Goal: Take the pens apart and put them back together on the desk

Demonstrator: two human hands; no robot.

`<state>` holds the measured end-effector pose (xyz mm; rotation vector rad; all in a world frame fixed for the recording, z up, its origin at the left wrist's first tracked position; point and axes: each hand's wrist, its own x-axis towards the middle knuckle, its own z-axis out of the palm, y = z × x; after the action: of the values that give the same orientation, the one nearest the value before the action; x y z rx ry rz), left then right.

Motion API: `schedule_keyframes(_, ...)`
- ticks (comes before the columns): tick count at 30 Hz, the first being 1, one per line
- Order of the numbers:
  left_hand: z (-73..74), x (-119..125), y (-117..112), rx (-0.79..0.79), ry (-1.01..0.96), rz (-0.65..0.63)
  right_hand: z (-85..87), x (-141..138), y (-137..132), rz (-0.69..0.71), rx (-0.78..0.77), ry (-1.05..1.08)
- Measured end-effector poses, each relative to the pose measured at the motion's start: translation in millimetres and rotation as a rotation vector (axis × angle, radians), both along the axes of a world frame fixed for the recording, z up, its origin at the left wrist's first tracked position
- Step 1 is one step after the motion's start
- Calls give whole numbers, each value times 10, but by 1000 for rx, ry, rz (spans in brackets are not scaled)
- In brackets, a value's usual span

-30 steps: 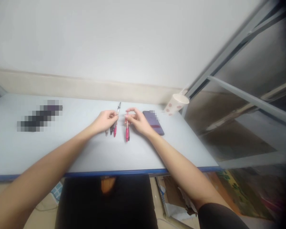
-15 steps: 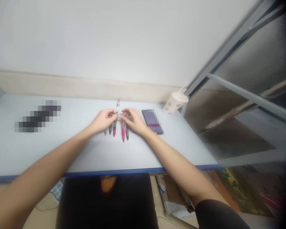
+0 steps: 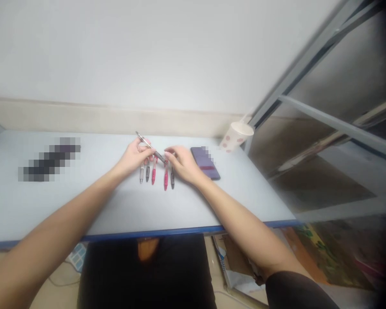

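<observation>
Holding a silver pen (image 3: 150, 148) slantwise above a pale desk (image 3: 116, 206), a person's two bare arms reached in from the bottom of the view. Left hand (image 3: 133, 155) had its fingers (image 3: 143, 151) closed narrowly around the middle of the barrel, which lifted the pen clear of the desk, far end tilted up and away to the left. Right hand (image 3: 184, 164) met the pen's lower end with thumb and forefinger drawn close together; whether they gripped it or only touched it was too small to tell

Just beneath the hands lay a row of pens (image 3: 153, 174), five as far as could be counted, red and grey, side by side and roughly parallel with gaps between them, likely laid out so each could be seen singly. Their far ends were hidden under the hands

A dark phone (image 3: 206, 163) lay flat just beside the right hand. A spotted paper cup (image 3: 236, 137) leaned on its side at the desk's far right corner, against a grey metal frame (image 3: 309, 64). At far left a pixelated patch (image 3: 49, 159) hid something dark. A dark shape (image 3: 144, 274) below the desk edge could not be made out
</observation>
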<state>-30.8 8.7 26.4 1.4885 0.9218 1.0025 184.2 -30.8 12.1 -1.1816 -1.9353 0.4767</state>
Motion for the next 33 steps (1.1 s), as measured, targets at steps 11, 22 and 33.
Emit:
schedule_keyframes(11,0,-37,16,283,55,57,203,14,-159,176,-331,314)
schedule_keyframes(22,45,-63,-36,774,795,-175,257,199,-92,190,-503,136)
schedule_keyframes(33,35,-76,-52,556,836,-149,147,221,-48,94,-112,-91)
